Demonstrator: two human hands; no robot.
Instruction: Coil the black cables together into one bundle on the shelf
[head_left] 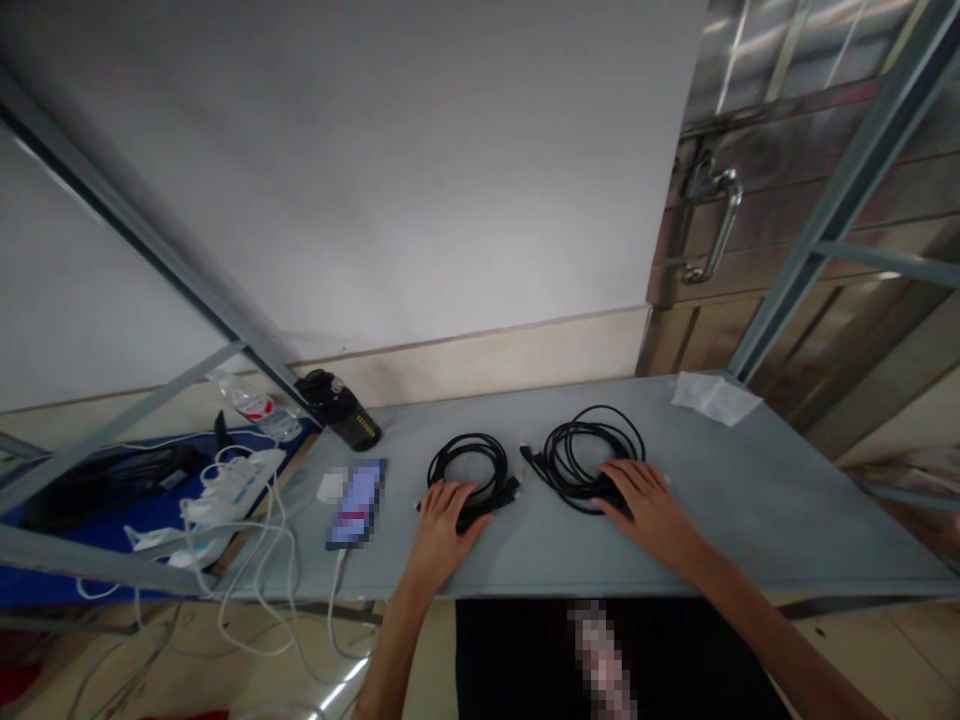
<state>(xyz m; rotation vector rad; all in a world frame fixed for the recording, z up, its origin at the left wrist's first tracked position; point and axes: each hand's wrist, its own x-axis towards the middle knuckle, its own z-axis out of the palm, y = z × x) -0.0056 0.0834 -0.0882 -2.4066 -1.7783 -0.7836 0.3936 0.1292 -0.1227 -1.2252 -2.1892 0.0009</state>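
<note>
Head view: on the grey table (750, 500) lie two black coiled cables side by side, close but apart. The left hand (442, 525) lies flat, fingers spread and clasping nothing, on the near edge of the left coil (469, 465). The right hand (649, 505) rests likewise open on the near side of the right coil (592, 450), though its fingertips may be curling onto the cable; the view is too soft to tell. A phone (358, 503) lies left of the left coil, a white wire running from it. Further left sit a black bottle (341, 410) and a white power strip (229, 490). A crumpled paper (712, 397) lies at the far right corner.
</note>
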